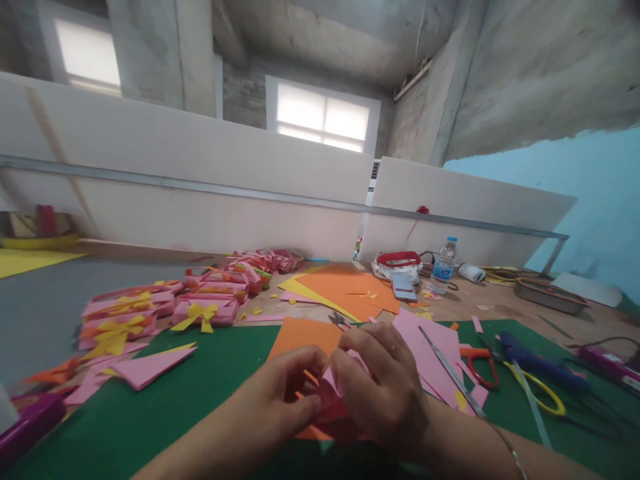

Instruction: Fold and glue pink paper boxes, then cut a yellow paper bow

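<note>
A folded pink paper piece (336,405) is held between my two hands, low in the middle of the view. My left hand (283,393) curls its thumb and fingers against the left side of it, with narrow orange strips showing by the fingers. From the right, my right hand (384,380) closes over the top and far side, so much of the piece is hidden. Beneath the hands lies an orange paper sheet (295,335) on the green mat (225,363). A pair of small pointed scissors (340,321) lies just beyond them.
Several pink paper bags with yellow bows (203,313) line the left side. Pink sheets (407,330), a metal ruler or blade (447,367), red-handled scissors (484,368), yellow-handled scissors (543,393) and a blue glue gun (543,363) lie right. A water bottle (443,268) stands behind.
</note>
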Demonstrator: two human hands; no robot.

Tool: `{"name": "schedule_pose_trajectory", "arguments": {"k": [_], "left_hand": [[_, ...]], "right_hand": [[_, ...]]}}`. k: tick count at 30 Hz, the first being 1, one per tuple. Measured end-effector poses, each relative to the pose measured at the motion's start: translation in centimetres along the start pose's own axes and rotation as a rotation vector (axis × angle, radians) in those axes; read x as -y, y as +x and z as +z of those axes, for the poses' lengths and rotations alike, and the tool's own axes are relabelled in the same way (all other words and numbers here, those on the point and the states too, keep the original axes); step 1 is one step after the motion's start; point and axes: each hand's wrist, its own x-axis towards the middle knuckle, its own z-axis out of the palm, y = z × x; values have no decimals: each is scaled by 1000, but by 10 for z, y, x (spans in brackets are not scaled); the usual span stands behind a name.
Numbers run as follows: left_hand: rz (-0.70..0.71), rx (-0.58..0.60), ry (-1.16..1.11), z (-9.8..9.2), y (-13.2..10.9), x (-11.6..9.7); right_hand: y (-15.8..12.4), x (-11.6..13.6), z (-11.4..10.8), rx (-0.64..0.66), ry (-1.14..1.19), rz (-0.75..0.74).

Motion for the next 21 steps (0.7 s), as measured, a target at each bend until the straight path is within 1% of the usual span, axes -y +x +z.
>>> {"name": "schedule_pose_trajectory", "arguments": {"k": [1, 3, 5, 6, 8, 11, 13, 15, 17, 19, 21], "left_hand": [[7, -36, 2, -2, 1, 1], [12, -141, 13, -9, 2, 1], [14, -260, 43, -15, 2, -3], [18, -306, 62, -18, 1, -6], [34, -367, 105, -20, -1, -13], [84, -384, 185, -20, -4, -18], [113, -372, 238, -20, -5, -18], [133, -365, 283, -21, -6, -17], [153, -377, 319, -21, -5, -17], [153, -361, 318, -21, -5, -16], [148, -402, 314, -19, -5, -15]], "right_hand": [[3, -1, -2, 26, 66, 20], [8, -6, -8, 108, 286, 68], [11, -14, -12, 190, 495, 164], [12, -19, -13, 216, 550, 228], [11, -28, -12, 248, 581, 350], [10, -35, -7, 336, 675, 436], [11, -33, -5, 408, 773, 481], [12, -27, -6, 439, 809, 511], [13, -21, -7, 425, 791, 469], [12, -16, -8, 395, 758, 399], [11, -15, -8, 349, 720, 383]]}}
